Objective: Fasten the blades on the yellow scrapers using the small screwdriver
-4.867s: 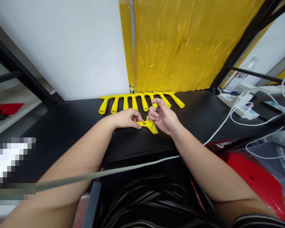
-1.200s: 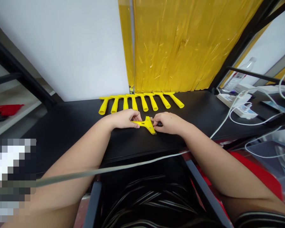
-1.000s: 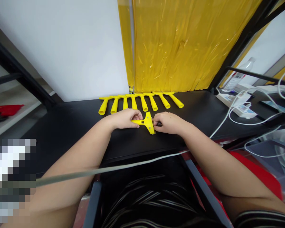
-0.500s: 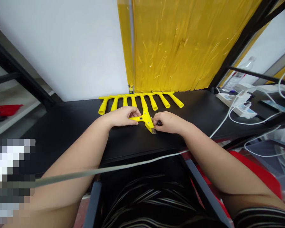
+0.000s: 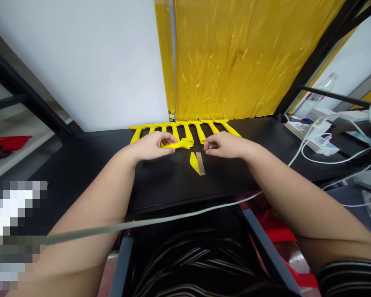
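At a black worktop (image 5: 89,165), the left hand (image 5: 150,146) is clenched round a yellow scraper body (image 5: 178,144), lifted just above the surface near the middle. The right hand (image 5: 224,144) hovers beside it, fingers curled; whether it grips anything cannot be told. Between and just in front of the hands lie a yellow cover plate (image 5: 194,162) and a metal blade (image 5: 200,163), side by side and touching. A row of yellow scrapers (image 5: 200,131) lines the far edge.

No words or numbers are showing clearly enough to read. The bottle (image 5: 315,95) at the upper right is wearing a label, but it is too blurry.
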Demonstrator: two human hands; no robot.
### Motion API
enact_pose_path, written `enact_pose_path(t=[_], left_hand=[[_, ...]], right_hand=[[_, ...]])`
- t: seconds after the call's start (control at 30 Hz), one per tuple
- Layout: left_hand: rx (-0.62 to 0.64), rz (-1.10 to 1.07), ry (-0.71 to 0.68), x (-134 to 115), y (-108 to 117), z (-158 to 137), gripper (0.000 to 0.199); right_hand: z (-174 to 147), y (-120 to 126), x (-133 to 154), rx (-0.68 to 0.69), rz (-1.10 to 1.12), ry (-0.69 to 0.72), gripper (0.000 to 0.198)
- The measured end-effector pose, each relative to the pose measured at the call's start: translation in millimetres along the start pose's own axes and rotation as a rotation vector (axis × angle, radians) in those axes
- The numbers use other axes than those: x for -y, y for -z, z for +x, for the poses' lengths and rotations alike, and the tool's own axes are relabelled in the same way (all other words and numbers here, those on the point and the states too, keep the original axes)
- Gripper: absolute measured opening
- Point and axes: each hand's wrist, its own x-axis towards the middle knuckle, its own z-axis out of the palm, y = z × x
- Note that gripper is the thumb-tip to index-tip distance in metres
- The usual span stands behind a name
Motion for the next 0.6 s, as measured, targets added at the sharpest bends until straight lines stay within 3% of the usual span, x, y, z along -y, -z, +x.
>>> enact_pose_path(t=[0.07, 0.3, 0.6], left_hand=[[0.004, 0.014, 0.015, 0.3, -1.3, 0.4, 0.050], [0.002, 0.094, 0.071, 1.6, -11.0, 3.1, 0.047], [0.048, 0.123, 0.054, 6.8, -14.1, 5.7, 0.047]], right_hand=[[5.8, 0.7, -3.6, 0.044, -0.024, 0.013, 0.021], [12.2, -21.5, 3.1, 0.172, 0.185, 0.277, 0.035], [8.4, -30.1, -3.3, 0.175, 0.234, 0.264, 0.039]])
